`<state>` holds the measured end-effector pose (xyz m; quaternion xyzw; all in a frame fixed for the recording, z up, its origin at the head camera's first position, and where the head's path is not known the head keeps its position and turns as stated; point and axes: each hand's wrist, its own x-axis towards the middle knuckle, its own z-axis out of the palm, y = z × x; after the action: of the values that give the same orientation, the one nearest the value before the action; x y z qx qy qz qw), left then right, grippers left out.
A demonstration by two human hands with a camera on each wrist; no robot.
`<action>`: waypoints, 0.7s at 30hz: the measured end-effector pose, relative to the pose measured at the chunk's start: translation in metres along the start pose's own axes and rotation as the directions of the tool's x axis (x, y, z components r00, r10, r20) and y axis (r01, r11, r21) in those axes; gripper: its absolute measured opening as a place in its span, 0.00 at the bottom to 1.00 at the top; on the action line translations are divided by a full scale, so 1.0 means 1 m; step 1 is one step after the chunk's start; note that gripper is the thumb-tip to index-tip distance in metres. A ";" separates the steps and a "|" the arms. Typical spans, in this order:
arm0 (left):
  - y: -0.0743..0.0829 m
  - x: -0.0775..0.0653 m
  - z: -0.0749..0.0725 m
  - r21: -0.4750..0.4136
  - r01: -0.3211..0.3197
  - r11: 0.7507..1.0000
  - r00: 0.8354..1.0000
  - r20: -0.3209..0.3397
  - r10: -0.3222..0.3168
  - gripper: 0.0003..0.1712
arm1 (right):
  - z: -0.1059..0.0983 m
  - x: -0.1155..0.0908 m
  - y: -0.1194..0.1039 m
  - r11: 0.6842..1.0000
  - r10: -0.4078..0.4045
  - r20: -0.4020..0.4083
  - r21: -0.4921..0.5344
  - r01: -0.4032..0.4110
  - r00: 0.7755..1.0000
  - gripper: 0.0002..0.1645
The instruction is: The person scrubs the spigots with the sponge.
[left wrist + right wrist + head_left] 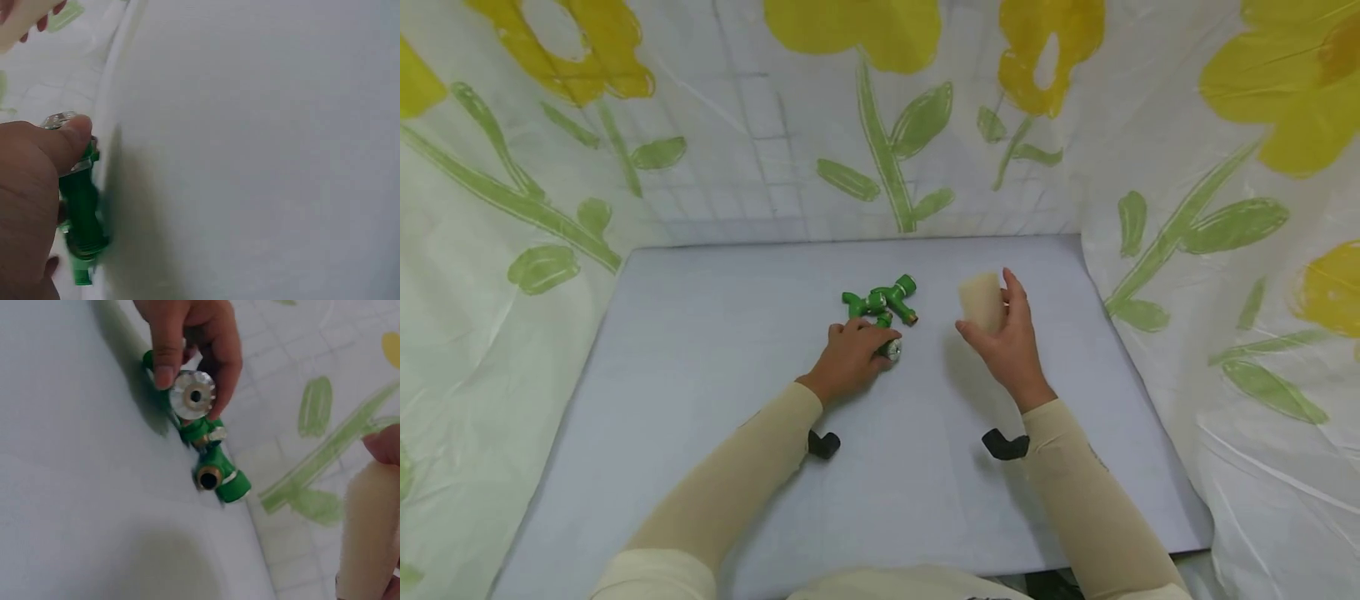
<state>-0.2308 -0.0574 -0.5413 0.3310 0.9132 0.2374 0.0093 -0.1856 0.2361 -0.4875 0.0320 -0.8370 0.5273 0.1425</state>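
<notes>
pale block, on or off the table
Off: the right hand holds the pale block above the table, with a shadow lying apart below.

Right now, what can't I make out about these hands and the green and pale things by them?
Held green piece: head view; the left hand covers most of it.
Pale block: left wrist view; cut off at the top left corner.
Right hand: right wrist view; mostly cut off by the right edge.
Any markings on the other green pieces: head view; too small to tell.
</notes>
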 end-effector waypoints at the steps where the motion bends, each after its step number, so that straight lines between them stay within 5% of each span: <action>1: 0.000 0.001 -0.005 -0.031 0.025 0.999 1.000 -0.003 -0.025 0.28 | 0.001 0.000 -0.001 1.000 -0.006 0.005 -0.012 0.006 1.000 0.62; 4: 0.001 0.002 -0.022 -0.190 0.084 0.978 0.996 -0.024 -0.090 0.27 | 0.006 0.000 -0.002 0.998 -0.034 0.021 -0.045 0.034 0.999 0.58; 6: 0.002 0.002 -0.035 -0.323 0.089 0.942 0.992 -0.053 -0.112 0.26 | 0.009 0.000 -0.004 0.997 -0.048 0.037 -0.055 0.050 0.998 0.57; 10: 0.004 -0.003 -0.064 -0.540 0.045 0.841 0.984 -0.122 -0.131 0.25 | 0.017 0.000 -0.008 0.995 -0.077 0.078 -0.051 0.081 0.994 0.55; 14: 0.006 -0.011 -0.092 -0.665 0.013 0.747 0.969 -0.176 -0.173 0.23 | 0.023 0.001 -0.013 0.991 -0.119 0.112 -0.047 0.124 0.987 0.51; 19: 0.008 -0.019 -0.118 -0.802 -0.082 0.592 0.950 -0.243 -0.197 0.23 | 0.030 0.005 -0.022 0.984 -0.172 0.114 -0.029 0.176 0.979 0.45; 21: 0.009 -0.021 -0.123 -0.823 -0.106 0.558 0.946 -0.256 -0.199 0.25 | 0.034 0.005 -0.027 0.981 -0.189 0.115 -0.019 0.192 0.975 0.43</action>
<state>-0.2305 -0.1169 -0.4308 0.2197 0.6911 0.6882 0.0215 -0.1922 0.1943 -0.4762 0.1396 -0.8447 0.4958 0.1454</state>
